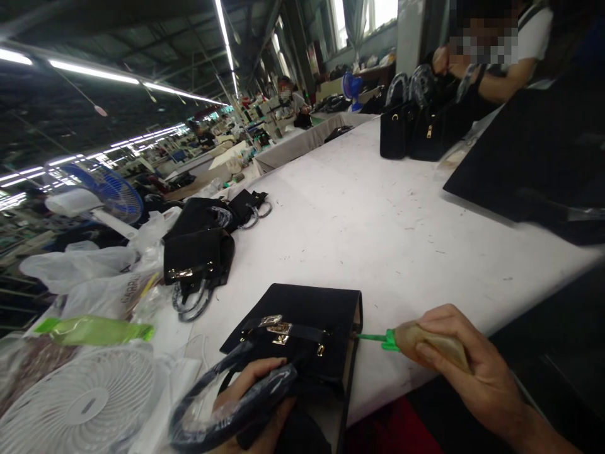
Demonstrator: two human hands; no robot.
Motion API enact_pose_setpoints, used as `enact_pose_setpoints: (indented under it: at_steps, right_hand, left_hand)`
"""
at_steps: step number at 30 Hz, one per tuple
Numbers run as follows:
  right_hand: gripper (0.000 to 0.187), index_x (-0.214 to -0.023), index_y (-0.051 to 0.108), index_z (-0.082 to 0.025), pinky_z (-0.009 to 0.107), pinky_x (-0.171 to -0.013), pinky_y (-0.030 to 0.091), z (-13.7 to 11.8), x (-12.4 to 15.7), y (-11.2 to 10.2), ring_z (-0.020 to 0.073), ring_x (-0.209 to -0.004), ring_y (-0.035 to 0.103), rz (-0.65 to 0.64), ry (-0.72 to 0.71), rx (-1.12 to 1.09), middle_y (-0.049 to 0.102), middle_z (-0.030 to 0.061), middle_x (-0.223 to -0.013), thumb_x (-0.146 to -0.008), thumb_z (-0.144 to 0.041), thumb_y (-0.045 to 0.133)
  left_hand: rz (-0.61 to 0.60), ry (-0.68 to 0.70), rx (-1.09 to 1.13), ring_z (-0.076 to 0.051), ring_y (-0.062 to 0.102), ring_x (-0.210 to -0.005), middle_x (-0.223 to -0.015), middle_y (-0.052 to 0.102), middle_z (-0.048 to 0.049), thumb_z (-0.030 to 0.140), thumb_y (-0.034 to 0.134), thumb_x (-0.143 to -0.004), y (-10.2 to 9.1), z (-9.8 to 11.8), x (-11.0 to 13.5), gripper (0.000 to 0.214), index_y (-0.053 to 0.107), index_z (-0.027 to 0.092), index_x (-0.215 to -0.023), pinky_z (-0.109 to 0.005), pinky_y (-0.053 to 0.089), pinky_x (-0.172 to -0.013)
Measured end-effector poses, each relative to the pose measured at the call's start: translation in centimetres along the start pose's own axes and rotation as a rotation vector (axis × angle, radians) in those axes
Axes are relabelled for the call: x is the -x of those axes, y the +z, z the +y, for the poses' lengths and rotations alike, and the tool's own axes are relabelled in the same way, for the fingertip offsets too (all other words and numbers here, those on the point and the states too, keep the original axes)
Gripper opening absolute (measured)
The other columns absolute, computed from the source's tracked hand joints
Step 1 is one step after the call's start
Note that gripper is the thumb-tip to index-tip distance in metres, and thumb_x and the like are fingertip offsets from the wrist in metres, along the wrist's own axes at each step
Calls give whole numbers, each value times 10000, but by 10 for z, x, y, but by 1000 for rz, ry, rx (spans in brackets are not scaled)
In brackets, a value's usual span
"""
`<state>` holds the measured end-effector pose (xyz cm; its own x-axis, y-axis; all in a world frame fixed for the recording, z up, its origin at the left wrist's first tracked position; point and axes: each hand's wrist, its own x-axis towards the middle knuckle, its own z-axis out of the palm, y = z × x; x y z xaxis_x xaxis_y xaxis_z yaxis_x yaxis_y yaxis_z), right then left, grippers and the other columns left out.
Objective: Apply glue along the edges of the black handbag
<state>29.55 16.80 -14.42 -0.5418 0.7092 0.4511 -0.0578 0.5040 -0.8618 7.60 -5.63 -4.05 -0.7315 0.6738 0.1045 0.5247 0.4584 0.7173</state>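
Your left hand point(258, 403) is clamped around the plastic-wrapped handles point(227, 403) of a black handbag point(307, 328) that lies on its side at the near edge of the white worktable point(378, 214), flap and gold clasp point(276, 328) turned up toward you. Your right hand point(472, 366) is closed around a soft squeeze bottle point(432, 343) whose green nozzle point(375, 338) points at, and appears to touch, the pale raw edge on the bag's right side point(355, 334). The two hands are well apart, with the bag's body between them. Judge the bag as light and semi-stiff: the panels seem to keep their shape, yet the body would likely flex if pressed in the middle, and the dark, matte-looking surface probably marks easily. The film over the handles looks slick, so a full wrap of the fingers, as you have now, is the surer hold; the clasp and small metal fittings are poor places to grip. The bottle is pliant and will yield under light pressure, so hold it at its belly, not at the nozzle. Further back on the table lie more black handbags point(198, 258) beside white plastic bags point(89, 271), a green bottle point(94, 329) and a white fan point(80, 397); two upright handbags point(416, 126) stand near another person point(505, 57) at the far right, next to a large black sheet point(534, 151).
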Motion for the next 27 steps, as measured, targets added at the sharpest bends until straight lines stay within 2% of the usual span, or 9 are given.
enact_pose_setpoints:
  at_steps: [2,5,9,12,15,21,25,27]
  right_hand:
    - [128,-1035,589,-253,280,-655,542,-5,3,-1,181,-822,626,-58,14,-30,569,40,-964,-927,-186,607]
    - [138,-1025,580,-268,268,-627,541,-20,4,-2,164,-769,630,-151,21,-83,569,15,-916,-932,-165,581]
    - [138,-1014,576,-264,243,-608,543,-36,-1,-2,144,-733,632,-175,12,-118,570,4,-899,-930,-155,565]
    - [110,-1013,578,-246,234,-595,528,-38,-1,-2,140,-727,616,-157,9,-48,566,17,-909,-932,-172,581]
    - [108,-1032,566,-255,240,-608,528,-39,1,-4,153,-772,622,-216,9,-47,567,21,-926,-947,-189,574]
    - [134,-1060,565,-241,271,-644,519,-34,-7,-7,154,-787,605,-205,-52,2,557,32,-953,-948,-172,588]
    - [129,-1070,548,-251,272,-639,506,-31,-12,-5,145,-778,589,-280,-20,-87,552,18,-935,-970,-170,552]
    - [141,-1074,545,-258,276,-648,494,-33,-13,-4,142,-777,578,-277,-21,-85,550,12,-937,-965,-172,568]
  left_hand:
    - [-38,-2,-2,-203,724,-823,-892,760,1,451,752,-762,0,1,-1,286,711,245,-956,-249,575,-754]
    - [3,-31,25,-205,709,-857,-917,751,3,444,719,-793,3,7,0,259,710,247,-960,-269,556,-788]
    - [30,-86,65,-208,687,-911,-929,742,8,463,687,-822,9,15,0,249,706,249,-948,-275,531,-798]
    - [8,-41,49,-210,688,-913,-929,743,2,452,689,-831,10,15,-2,242,708,242,-950,-275,532,-783]
    - [-23,4,42,-209,693,-893,-917,745,-6,435,691,-836,10,14,-3,231,712,234,-947,-265,537,-734]
    - [-7,-52,62,-214,694,-866,-918,747,-15,460,702,-820,5,15,0,264,721,231,-949,-281,532,-749]
    - [-36,-26,37,-218,707,-857,-906,754,-19,454,715,-803,3,11,2,259,731,232,-934,-272,544,-740]
    - [-19,-47,44,-215,708,-842,-900,754,-15,463,718,-796,3,10,3,268,730,231,-930,-269,547,-742]
